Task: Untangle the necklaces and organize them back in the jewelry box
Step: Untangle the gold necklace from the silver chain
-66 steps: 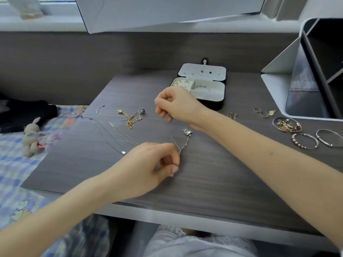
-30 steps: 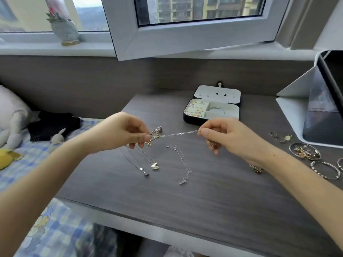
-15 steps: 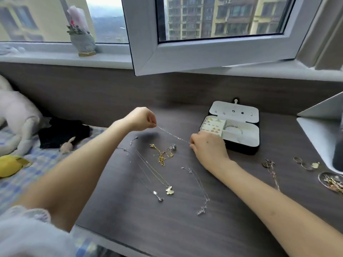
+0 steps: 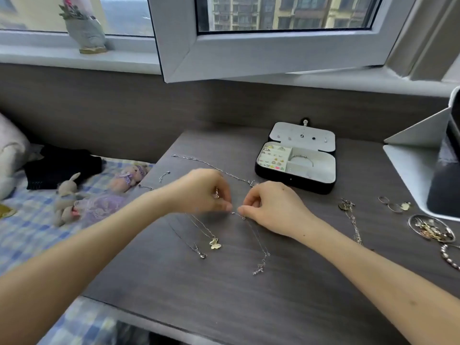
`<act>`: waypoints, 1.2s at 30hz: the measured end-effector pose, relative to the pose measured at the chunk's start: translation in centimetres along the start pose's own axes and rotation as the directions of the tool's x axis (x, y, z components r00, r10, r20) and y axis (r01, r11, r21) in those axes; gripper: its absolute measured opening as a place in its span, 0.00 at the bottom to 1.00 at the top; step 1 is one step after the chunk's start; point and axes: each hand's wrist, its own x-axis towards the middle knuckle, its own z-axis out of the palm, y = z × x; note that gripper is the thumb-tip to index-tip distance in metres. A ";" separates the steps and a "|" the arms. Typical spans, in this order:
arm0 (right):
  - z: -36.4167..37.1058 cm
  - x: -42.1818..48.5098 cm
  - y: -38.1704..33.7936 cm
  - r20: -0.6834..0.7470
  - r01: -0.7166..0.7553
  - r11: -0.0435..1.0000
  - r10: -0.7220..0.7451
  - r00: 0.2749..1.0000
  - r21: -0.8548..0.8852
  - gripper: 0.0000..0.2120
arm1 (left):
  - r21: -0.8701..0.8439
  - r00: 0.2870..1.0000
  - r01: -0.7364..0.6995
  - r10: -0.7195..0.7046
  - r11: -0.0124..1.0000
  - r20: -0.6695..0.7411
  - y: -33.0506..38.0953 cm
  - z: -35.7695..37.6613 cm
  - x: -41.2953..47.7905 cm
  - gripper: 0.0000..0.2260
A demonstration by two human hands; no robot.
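As left grip and right grip pinch it, thin silver necklace trails slack.

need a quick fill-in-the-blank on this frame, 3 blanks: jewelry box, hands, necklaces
1. The jewelry box sits on the desk with its lid ____.
2. The silver necklace is pinched by ____ hands, the left hand and the right hand.
3. The gold pendant lying on the desk is shaped like a ____.

Missing words: open; both; butterfly
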 end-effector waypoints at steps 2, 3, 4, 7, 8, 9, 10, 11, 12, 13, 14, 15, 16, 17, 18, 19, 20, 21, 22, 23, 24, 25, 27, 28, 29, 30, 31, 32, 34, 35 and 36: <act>0.1 -0.1 0.0 -0.031 -0.040 0.999 0.040 0.999 -0.020 0.07 | -0.015 0.999 -0.030 0.030 0.999 0.017 0.5 1.0 -0.3 0.05; 0.1 -0.2 0.1 -0.058 -0.065 0.998 0.063 0.996 -0.017 0.08 | -0.026 0.999 -0.034 0.034 0.999 0.006 0.6 1.4 -0.3 0.06; -0.1 -0.4 0.2 -0.080 -0.091 0.996 0.090 0.993 -0.009 0.08 | -0.032 0.999 -0.037 0.037 0.999 -0.011 0.8 1.6 -0.4 0.06; -0.5 -1.0 0.8 -0.091 -0.126 0.992 0.127 0.988 0.014 0.08 | -0.042 0.998 -0.052 0.051 0.998 -0.038 1.6 2.0 -0.4 0.08; -0.5 -1.2 1.0 -0.088 -0.136 0.990 0.138 0.987 0.021 0.08 | -0.045 0.998 -0.059 0.057 0.997 -0.038 1.9 2.1 -0.4 0.08; -0.5 -1.3 1.2 -0.088 -0.146 0.989 0.148 0.985 0.025 0.08 | -0.045 0.997 -0.063 0.061 0.997 -0.038 2.2 2.2 -0.4 0.09; -0.5 -1.5 1.4 -0.091 -0.155 0.987 0.157 0.983 0.030 0.08 | -0.040 0.997 -0.064 0.063 0.997 -0.038 2.5 2.3 -0.4 0.09; -0.4 -1.7 1.5 -0.094 -0.162 0.986 0.165 0.982 0.035 0.08 | -0.034 0.997 -0.065 0.064 0.997 -0.040 2.7 2.5 -0.3 0.09; -0.4 -1.8 1.7 -0.096 -0.169 0.985 0.172 0.980 0.041 0.08 | -0.027 0.997 -0.065 0.063 0.998 -0.042 3.0 2.7 -0.2 0.08; -0.3 -2.0 1.8 -0.095 -0.171 0.984 0.175 0.980 0.043 0.08 | -0.021 0.997 -0.063 0.062 0.998 -0.043 3.2 2.8 -0.1 0.07; -0.2 -2.1 1.9 -0.091 -0.172 0.984 0.176 0.980 0.044 0.08 | -0.015 0.997 -0.060 0.059 0.998 -0.039 3.4 3.0 0.0 0.07; -0.1 -2.2 2.0 -0.084 -0.171 0.985 0.173 0.981 0.040 0.08 | -0.005 0.998 -0.059 0.059 0.998 -0.030 3.6 3.1 0.1 0.07; 0.0 -2.3 2.0 -0.079 -0.169 0.985 0.171 0.982 0.036 0.08 | 0.012 0.998 -0.061 0.061 0.998 -0.012 3.7 3.2 0.2 0.07; 0.1 -2.4 2.1 -0.080 -0.163 0.986 0.165 0.983 0.032 0.08 | 0.032 0.998 -0.063 0.062 0.998 0.011 3.9 3.3 0.3 0.07; 0.2 -2.5 2.2 -0.088 -0.149 0.988 0.151 0.985 0.037 0.08 | 0.042 0.997 -0.064 0.062 0.997 0.035 4.0 3.2 0.3 0.08; 0.3 -2.5 2.2 -0.108 -0.124 0.990 0.130 0.986 0.062 0.08 | 0.031 0.997 -0.064 0.063 0.997 0.051 4.1 2.9 0.2 0.07; 0.4 -2.4 2.2 -0.127 -0.094 0.988 0.109 0.986 0.124 0.07 | -0.007 0.997 -0.063 0.063 0.998 0.054 4.2 2.3 0.1 0.07; 0.5 -2.3 2.1 -0.138 -0.060 0.967 0.097 0.986 0.247 0.08 | -0.068 0.997 -0.058 0.060 0.996 0.037 4.3 1.5 0.0 0.06; 0.5 -2.2 1.9 -0.113 -0.041 0.902 0.098 0.989 0.429 0.09 | -0.145 0.999 -0.042 0.043 0.989 0.009 4.4 0.5 -0.2 0.06; 0.5 -2.2 1.5 -0.046 -0.039 0.771 0.089 0.995 0.636 0.10 | -0.238 0.999 -0.024 0.018 0.971 -0.027 4.4 -0.5 -0.3 0.06; 0.5 -2.1 1.0 0.034 -0.063 0.599 0.060 0.998 0.798 0.11 | -0.346 0.998 -0.013 -0.009 0.938 -0.061 4.4 -1.6 -0.3 0.07; 0.5 -2.0 0.7 0.103 -0.105 0.455 0.030 0.994 0.884 0.11 | -0.448 0.996 -0.008 -0.034 0.894 -0.087 4.4 -2.5 -0.3 0.07; 0.3 -1.6 0.3 0.191 -0.168 0.328 -0.038 0.981 0.929 0.10 | -0.564 0.991 -0.013 -0.066 0.826 -0.120 4.1 -3.9 0.0 0.09; 0.2 -1.5 0.1 0.217 -0.187 0.313 -0.064 0.974 0.931 0.10 | -0.581 0.988 -0.012 -0.080 0.814 -0.133 3.8 -4.3 0.3 0.09; 0.2 -1.3 -0.1 0.236 -0.202 0.311 -0.075 0.969 0.929 0.09 | -0.593 0.985 -0.006 -0.099 0.805 -0.144 3.4 -4.6 0.6 0.10; 0.2 -1.1 0.0 0.252 -0.217 0.324 -0.071 0.965 0.921 0.09 | -0.610 0.980 0.005 -0.125 0.793 -0.154 3.0 -4.7 1.0 0.10; 0.1 -1.0 0.1 0.266 -0.230 0.354 -0.057 0.962 0.907 0.08 | -0.631 0.973 0.018 -0.158 0.776 -0.166 2.4 -4.9 1.4 0.11; 0.1 -0.8 0.3 0.276 -0.239 0.399 -0.038 0.960 0.885 0.07 | -0.651 0.963 0.036 -0.201 0.758 -0.181 1.8 -5.0 1.8 0.11; -0.1 -0.6 0.9 0.289 -0.253 0.466 -0.006 0.957 0.848 0.05 | -0.688 0.929 0.086 -0.307 0.720 -0.205 0.1 -4.9 2.5 0.13; -0.2 -0.5 1.3 0.291 -0.259 0.483 0.010 0.957 0.836 0.05 | -0.698 0.910 0.119 -0.359 0.706 -0.208 -0.9 -4.6 2.9 0.13; -0.4 -0.4 1.5 0.286 -0.262 0.501 0.030 0.958 0.825 0.05 | -0.694 0.888 0.157 -0.407 0.703 -0.212 -2.0 -4.2 3.2 0.14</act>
